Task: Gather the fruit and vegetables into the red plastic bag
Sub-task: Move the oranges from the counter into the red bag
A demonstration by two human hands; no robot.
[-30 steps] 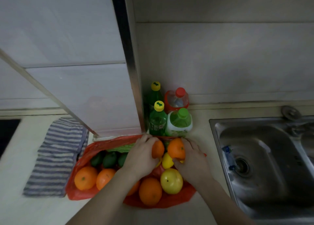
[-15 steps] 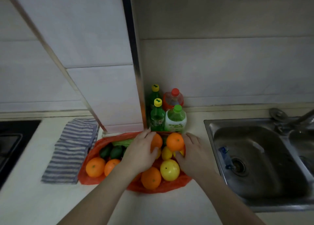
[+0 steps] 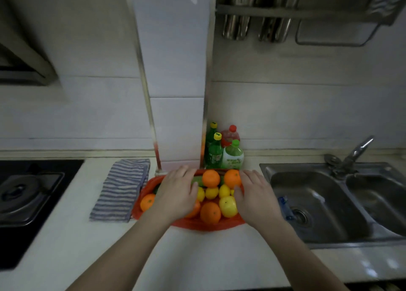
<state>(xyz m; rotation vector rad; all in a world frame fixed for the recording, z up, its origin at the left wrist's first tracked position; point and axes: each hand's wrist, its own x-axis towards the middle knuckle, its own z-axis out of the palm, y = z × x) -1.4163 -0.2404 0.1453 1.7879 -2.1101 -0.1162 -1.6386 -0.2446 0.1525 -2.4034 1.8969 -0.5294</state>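
The red plastic bag [image 3: 206, 226] lies spread flat on the counter with fruit piled on it. Two oranges [image 3: 211, 178] sit at the far side, a third orange [image 3: 210, 212] at the near side, and one more orange [image 3: 147, 201] at the left. Small lemons [image 3: 212, 193] and a bigger yellow fruit [image 3: 228, 206] fill the middle. A green vegetable [image 3: 196, 179] peeks out beside my left hand [image 3: 178, 194], which lies palm down over the pile's left part and hides more produce. My right hand [image 3: 254, 199] rests palm down at the pile's right side, its thumb against the right far orange.
Three bottles [image 3: 232, 156] stand against the wall just behind the bag. A striped cloth [image 3: 120, 189] lies to the left, with a stove and lidded pan [image 3: 24, 196] beyond it. A steel sink [image 3: 325, 200] with a tap sits to the right.
My left hand has let go of the orange it held and slid left. Both hands are now spread further apart over the pile, and the view has tilted up and back.
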